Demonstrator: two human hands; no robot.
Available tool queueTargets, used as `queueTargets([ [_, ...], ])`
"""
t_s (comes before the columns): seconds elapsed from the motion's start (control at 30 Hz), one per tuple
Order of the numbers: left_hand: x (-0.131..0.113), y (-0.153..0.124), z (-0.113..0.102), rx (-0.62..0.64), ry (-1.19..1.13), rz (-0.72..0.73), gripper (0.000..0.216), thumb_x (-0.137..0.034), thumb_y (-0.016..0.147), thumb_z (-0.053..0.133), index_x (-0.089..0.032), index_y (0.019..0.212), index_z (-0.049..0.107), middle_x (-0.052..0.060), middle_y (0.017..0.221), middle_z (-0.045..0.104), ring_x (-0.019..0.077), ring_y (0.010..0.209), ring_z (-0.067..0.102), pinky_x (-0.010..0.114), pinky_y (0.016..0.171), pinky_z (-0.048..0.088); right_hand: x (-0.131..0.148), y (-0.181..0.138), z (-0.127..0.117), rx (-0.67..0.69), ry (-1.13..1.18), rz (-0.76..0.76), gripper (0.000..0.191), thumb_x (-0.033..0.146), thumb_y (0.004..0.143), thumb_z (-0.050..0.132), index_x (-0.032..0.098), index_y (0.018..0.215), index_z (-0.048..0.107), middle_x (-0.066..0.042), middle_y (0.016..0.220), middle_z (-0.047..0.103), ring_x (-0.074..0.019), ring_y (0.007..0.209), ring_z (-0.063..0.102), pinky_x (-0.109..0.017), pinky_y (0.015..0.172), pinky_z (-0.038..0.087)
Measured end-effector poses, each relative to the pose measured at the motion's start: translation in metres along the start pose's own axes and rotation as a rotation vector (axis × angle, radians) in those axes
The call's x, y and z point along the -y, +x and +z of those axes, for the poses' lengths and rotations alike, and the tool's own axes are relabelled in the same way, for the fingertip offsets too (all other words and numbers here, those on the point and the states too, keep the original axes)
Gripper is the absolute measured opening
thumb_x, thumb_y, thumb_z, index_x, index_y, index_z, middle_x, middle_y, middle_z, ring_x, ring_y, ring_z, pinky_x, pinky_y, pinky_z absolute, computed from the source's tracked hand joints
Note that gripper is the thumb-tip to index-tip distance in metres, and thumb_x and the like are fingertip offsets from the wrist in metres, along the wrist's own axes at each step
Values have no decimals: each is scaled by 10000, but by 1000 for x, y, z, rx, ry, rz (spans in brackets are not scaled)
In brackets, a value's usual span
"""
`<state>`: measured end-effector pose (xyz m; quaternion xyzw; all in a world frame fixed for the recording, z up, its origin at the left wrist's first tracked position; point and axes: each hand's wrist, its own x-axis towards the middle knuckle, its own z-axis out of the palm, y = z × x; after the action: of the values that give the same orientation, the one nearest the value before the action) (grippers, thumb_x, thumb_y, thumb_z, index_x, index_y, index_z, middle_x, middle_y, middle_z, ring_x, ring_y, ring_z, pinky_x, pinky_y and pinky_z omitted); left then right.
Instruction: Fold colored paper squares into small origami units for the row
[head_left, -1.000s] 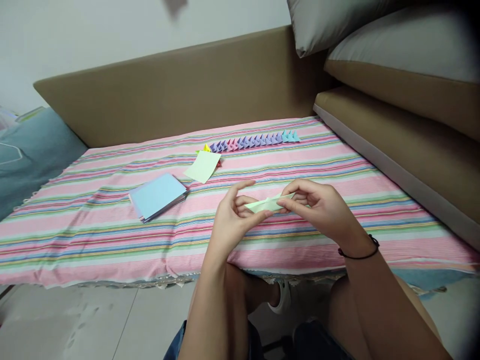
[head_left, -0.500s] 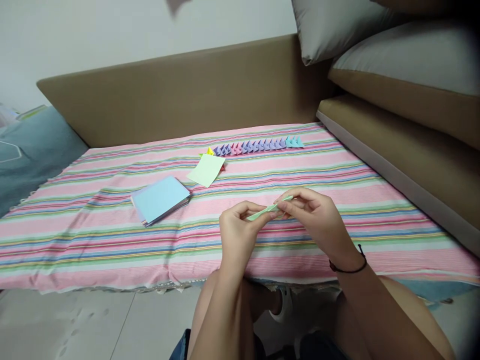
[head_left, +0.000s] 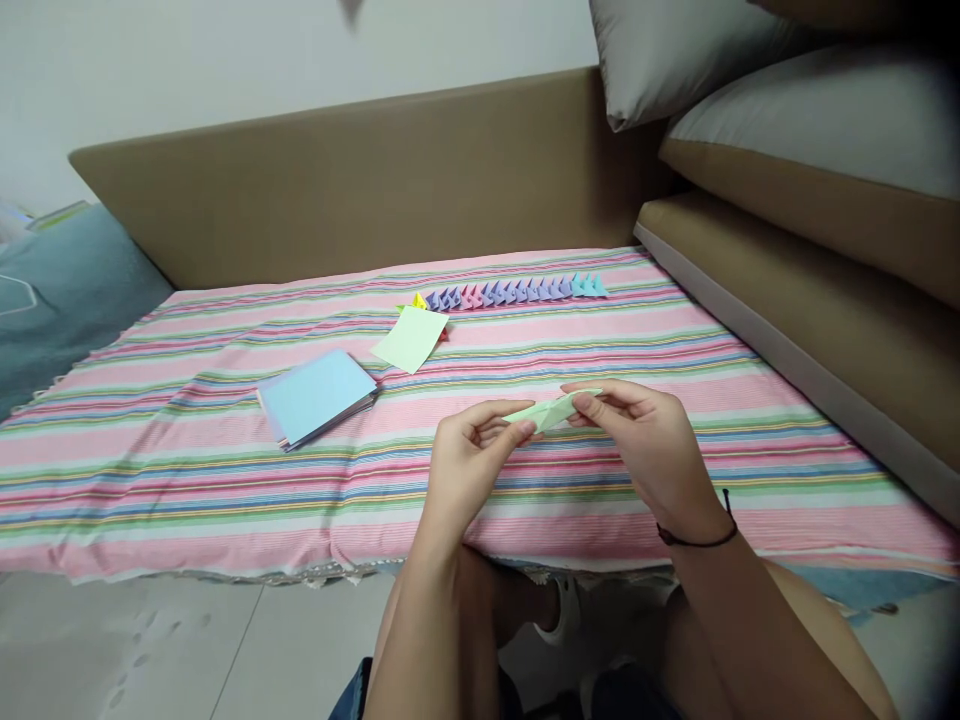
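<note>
A light green folded paper (head_left: 553, 413) is held over the striped cloth (head_left: 225, 510), between both hands. The left hand (head_left: 471, 455) grasps its 9 o'clock end, thumb on the near face and fingers behind. The right hand (head_left: 646, 432) pinches its 3 o'clock end between thumb and fingers; a dark bracelet (head_left: 701, 542) circles that wrist.

Taking the folded paper as the clock's centre, a blue-topped stack (head_left: 319, 400) lies at 9 o'clock and a pale green sheet (head_left: 410, 338) at 10. A yellow piece (head_left: 418, 300) shows at the sheet's 12 o'clock edge, a red bit (head_left: 445, 335) at its 3. At 11 o'clock runs a purple, pink and turquoise chain (head_left: 517, 292).
</note>
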<state>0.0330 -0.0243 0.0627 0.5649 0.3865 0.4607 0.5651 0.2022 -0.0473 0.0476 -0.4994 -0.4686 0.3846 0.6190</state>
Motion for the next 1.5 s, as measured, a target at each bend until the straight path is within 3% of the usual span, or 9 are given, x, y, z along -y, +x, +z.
queueTargets([
  [0.23,0,-1,3,-133,-12,4,140,-254,677,772,-142,740,716,29,682,718,134,623,675,219,619,549,-1,0,0,-51,25,-58,127,276,779,716,240,894,755,-2,796,733,-124,684,664,-247,670,577],
  [0.43,-1,-2,6,-59,123,173,365,-232,634,804,-204,984,704,54,1014,726,212,977,666,245,691,568,3,-3,5,14,-23,-205,98,182,784,702,254,817,758,8,846,742,-146,809,682,-250,745,571],
  [0.6,-1,-5,10,-152,223,276,91,-239,687,769,-197,762,741,25,795,748,173,776,692,255,716,549,3,-5,6,108,-8,-224,98,173,786,700,256,807,748,6,847,730,-146,843,674,-243,767,563],
  [0.73,0,-4,8,-155,208,198,123,-254,650,794,-187,735,737,25,760,744,180,737,690,239,629,531,2,-3,6,229,77,-66,153,225,742,748,226,893,720,-17,902,704,-162,841,671,-258,742,570],
  [0.83,2,-3,8,-136,212,155,129,-263,649,792,-179,723,730,29,750,741,183,733,687,247,643,526,2,-3,6,286,109,6,135,271,724,761,192,815,703,-20,803,687,-165,773,664,-269,716,566],
  [1.17,9,2,11,-126,148,77,192,-316,626,797,-175,732,723,39,770,736,202,753,683,295,701,526,1,-1,4,198,34,87,282,432,681,765,167,717,675,-29,681,665,-175,685,646,-299,672,556],
  [1.33,12,4,10,-105,-89,-123,258,-312,595,817,-139,750,705,35,689,709,152,645,660,256,635,513,2,2,-3,234,174,190,322,481,751,699,162,798,692,-47,733,693,-171,691,674,-318,714,578],
  [1.4,13,6,10,-96,-243,-223,264,-297,583,827,-138,744,691,20,665,698,126,630,658,226,633,514,3,2,-5,248,206,159,279,450,805,658,176,839,704,-44,776,703,-159,720,676,-293,708,575],
  [1.5,15,8,11,-65,-414,-309,282,-277,562,843,-149,753,679,2,685,699,103,656,668,199,670,521,4,0,-3,266,157,80,190,357,758,726,193,852,711,-26,791,709,-147,736,670,-269,712,567],
])
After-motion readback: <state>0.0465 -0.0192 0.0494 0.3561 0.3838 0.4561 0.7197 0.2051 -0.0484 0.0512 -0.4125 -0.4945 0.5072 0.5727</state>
